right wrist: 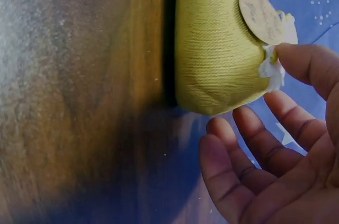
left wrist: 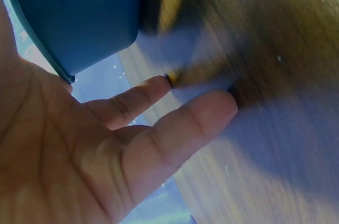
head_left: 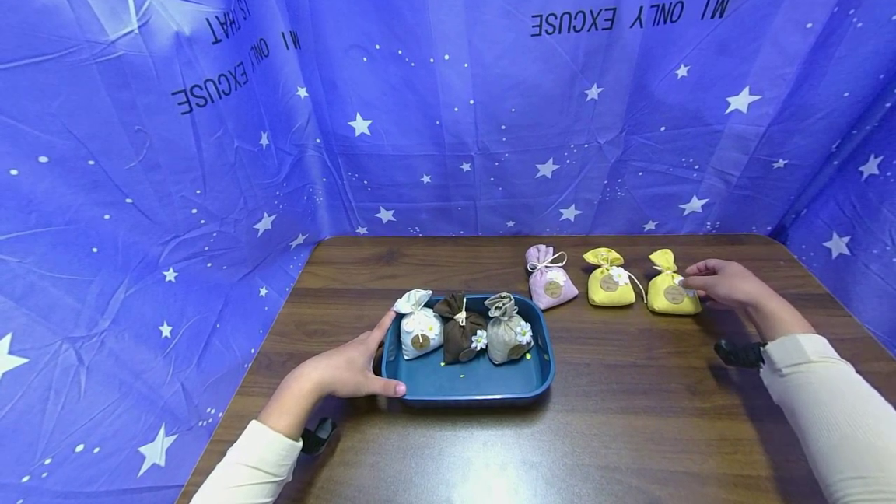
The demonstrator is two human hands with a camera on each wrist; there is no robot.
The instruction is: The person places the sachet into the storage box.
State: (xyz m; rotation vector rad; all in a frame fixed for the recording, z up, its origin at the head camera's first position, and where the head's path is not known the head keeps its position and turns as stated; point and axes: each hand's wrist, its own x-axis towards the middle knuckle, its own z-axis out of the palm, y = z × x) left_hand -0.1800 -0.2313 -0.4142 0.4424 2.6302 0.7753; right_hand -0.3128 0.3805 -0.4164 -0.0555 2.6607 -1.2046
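A blue tray (head_left: pixel 455 386) on the table holds a white pouch (head_left: pixel 421 330), a dark brown pouch (head_left: pixel 460 337) and a beige pouch (head_left: pixel 505 339), side by side along its back. My left hand (head_left: pixel 343 368) rests at the tray's left side, thumb by the front corner. In the left wrist view its fingers (left wrist: pixel 180 131) stretch past the tray wall over the tabletop. At the far right, my right hand (head_left: pixel 731 290) is at a yellow pouch (head_left: pixel 665 286) standing on the table. In the right wrist view the thumb meets its white flower (right wrist: pixel 273 70); the loosely bent fingertips lie along its edge.
Left of that pouch stand another yellow pouch (head_left: pixel 607 290) and a pink pouch (head_left: pixel 549 286), near the back of the brown wooden table (head_left: pixel 616 403). A blue star-patterned cloth (head_left: pixel 448 99) hangs behind and at both sides.
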